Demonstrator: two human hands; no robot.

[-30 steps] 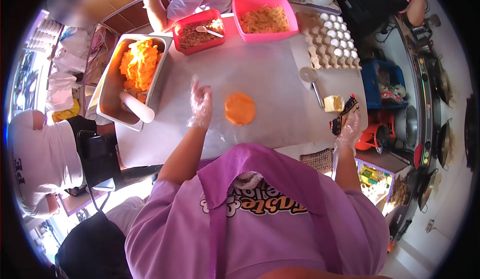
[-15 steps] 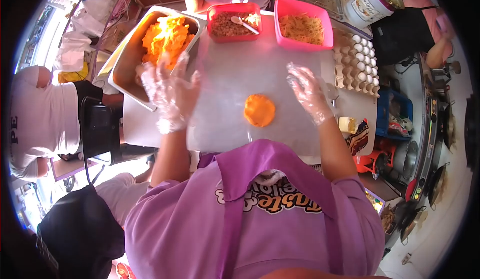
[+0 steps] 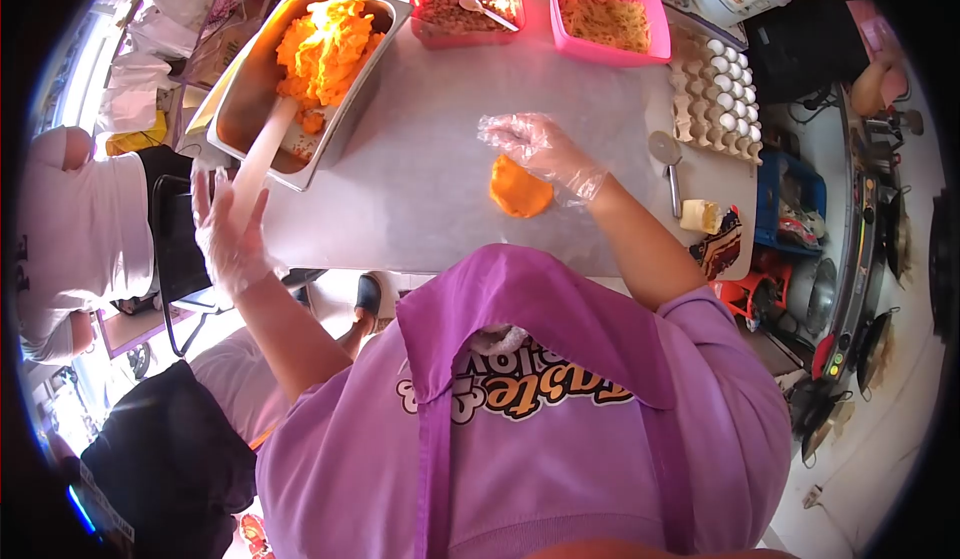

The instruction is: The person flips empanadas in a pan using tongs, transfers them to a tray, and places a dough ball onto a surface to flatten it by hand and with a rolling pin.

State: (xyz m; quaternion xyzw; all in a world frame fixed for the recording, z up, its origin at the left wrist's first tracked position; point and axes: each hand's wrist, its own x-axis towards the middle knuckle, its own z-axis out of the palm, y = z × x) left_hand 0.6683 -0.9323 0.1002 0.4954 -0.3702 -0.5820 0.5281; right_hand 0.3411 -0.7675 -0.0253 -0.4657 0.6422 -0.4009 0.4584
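A flattened round of orange dough [image 3: 520, 189] lies on the metal work surface in front of me. Just above its far edge is my right hand [image 3: 550, 154], in a clear plastic glove, with fingers bent and drawn together; nothing shows in them. My left hand [image 3: 232, 234], gloved too, is beyond the table's left edge with fingers spread. Along its palm runs the end of a long pale handle [image 3: 265, 154]. The handle's other end reaches the orange mass [image 3: 325, 54] heaped in a deep steel pan [image 3: 228, 104].
At the far edge are a pink tub [image 3: 425, 29] of brown filling with a white spoon and a pink tub [image 3: 655, 34] of pale shreds. An egg tray [image 3: 690, 109], a pizza cutter [image 3: 672, 174] and a yellow block [image 3: 701, 216] sit at right. People are nearby.
My left hand has moved from over the pan toward the near left, and the pale handle now shows. My right hand has moved left to the dough, its fingers closing together.
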